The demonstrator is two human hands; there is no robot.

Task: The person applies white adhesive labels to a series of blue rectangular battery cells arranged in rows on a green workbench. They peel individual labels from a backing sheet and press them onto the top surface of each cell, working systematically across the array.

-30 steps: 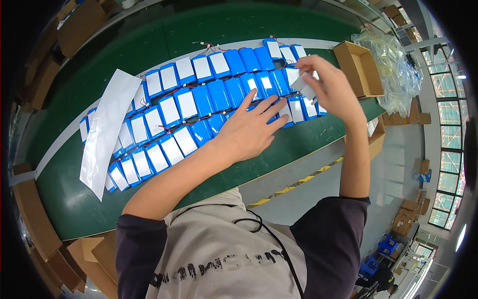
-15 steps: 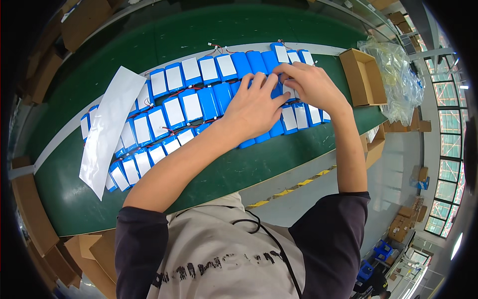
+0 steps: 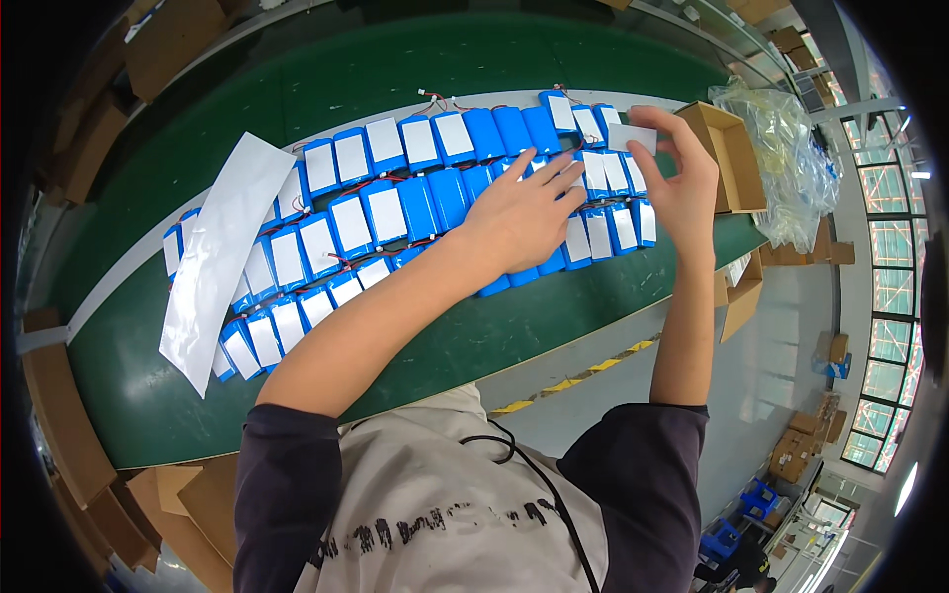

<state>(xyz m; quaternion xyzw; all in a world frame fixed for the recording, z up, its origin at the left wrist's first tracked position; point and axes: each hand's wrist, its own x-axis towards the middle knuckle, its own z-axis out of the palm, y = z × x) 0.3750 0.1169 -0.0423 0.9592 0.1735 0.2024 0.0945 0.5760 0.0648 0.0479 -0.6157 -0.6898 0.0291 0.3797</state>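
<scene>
Rows of flat blue battery packs [image 3: 483, 132] with thin red and black wires lie across the green table [image 3: 435, 361]. Many carry a white rectangular patch on top, while several in the middle show plain blue. My left hand [image 3: 521, 215] rests over the middle rows, palm down with fingers spread, holding nothing. Between the thumb and forefinger of my right hand [image 3: 689, 183], a small white rectangular label [image 3: 623, 137] is pinched above the right end of the rows. The packs beneath my left palm are hidden.
A long glossy white sheet [image 3: 219, 262] lies slantwise over the packs at the left. At the table's right end stand an open cardboard box [image 3: 741, 198] and a heap of clear plastic bags [image 3: 786, 158]. Another carton [image 3: 743, 296] sits below the right edge.
My right hand has moved right and slightly up, away from my left hand, and the white label now shows in its pinch. My left hand has shifted a little right, its fingers flatter.
</scene>
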